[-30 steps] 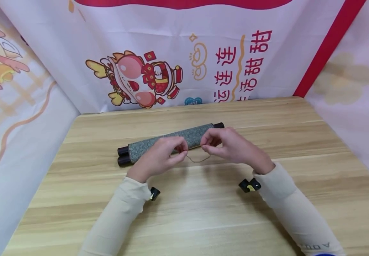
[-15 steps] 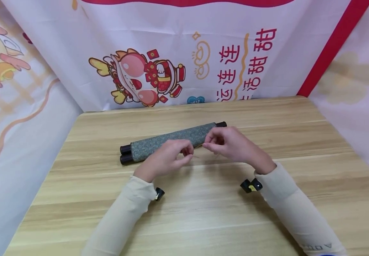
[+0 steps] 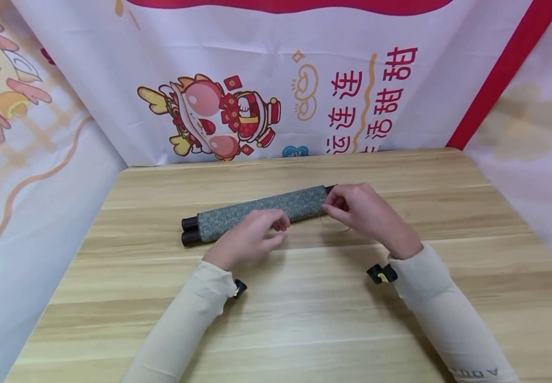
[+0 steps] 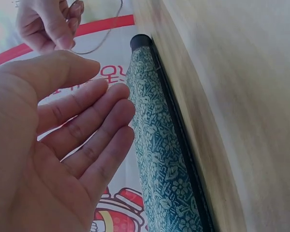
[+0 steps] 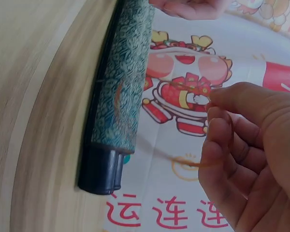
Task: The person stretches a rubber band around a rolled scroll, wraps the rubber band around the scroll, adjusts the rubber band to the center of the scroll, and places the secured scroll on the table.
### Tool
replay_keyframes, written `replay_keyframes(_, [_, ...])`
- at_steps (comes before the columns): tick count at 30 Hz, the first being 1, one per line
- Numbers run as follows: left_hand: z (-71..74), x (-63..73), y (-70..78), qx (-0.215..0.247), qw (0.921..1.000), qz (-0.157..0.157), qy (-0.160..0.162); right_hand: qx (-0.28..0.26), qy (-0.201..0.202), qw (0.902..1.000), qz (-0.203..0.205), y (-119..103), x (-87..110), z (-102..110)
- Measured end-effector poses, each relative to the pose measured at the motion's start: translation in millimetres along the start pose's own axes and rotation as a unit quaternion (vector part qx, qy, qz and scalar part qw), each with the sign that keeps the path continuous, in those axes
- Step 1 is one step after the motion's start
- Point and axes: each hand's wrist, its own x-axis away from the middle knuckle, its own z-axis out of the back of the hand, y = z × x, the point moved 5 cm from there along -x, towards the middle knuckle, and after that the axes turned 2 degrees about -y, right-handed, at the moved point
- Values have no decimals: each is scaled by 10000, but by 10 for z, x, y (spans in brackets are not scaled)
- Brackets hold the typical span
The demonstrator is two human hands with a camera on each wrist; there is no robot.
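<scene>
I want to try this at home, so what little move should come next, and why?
Maybe the left grip should gently steady the roll: it holds nothing and is close by, while the right grip pinches the string, and pulling that might shift the roll.

In the head view, the left hand (image 3: 252, 236) covers part of the scroll's (image 3: 297, 204) near side, and the right hand (image 3: 367, 215) hides most of the black knobs (image 3: 330, 188) at its right end. The cord (image 4: 117, 17) is too thin there to trace; in the right wrist view it blurs, and it seems pinched between right thumb and finger, though its ends cannot be made out. The left wrist view's top edge crops the right hand and the cord; its bottom edge cuts off the scroll. The lowest backdrop writing (image 3: 338, 144) disappears behind the table's (image 3: 304, 324) far edge.
</scene>
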Motion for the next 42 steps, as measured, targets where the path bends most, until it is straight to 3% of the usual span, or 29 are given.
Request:
replay_keyframes(13, [93,-209,-21,-469,9986,70,212,290,13,9985,-461,294,4,78])
replay_keyframes(18, [94,-369,17,-975,9948,129,250,257,-11,9977,-625,373,-4,84])
replay_keyframes(24, [34,-670,22,-1592,9865,374,-63,281,46,9969,-733,432,-14,106])
replay_keyframes(32, [-146,-1012,-87,-2004,9766,565,-537,230,-12,9969,-750,475,-14,110])
replay_keyframes(42, [-184,-1253,-50,-2037,9747,782,-478,189,-28,9968,-778,512,-29,140])
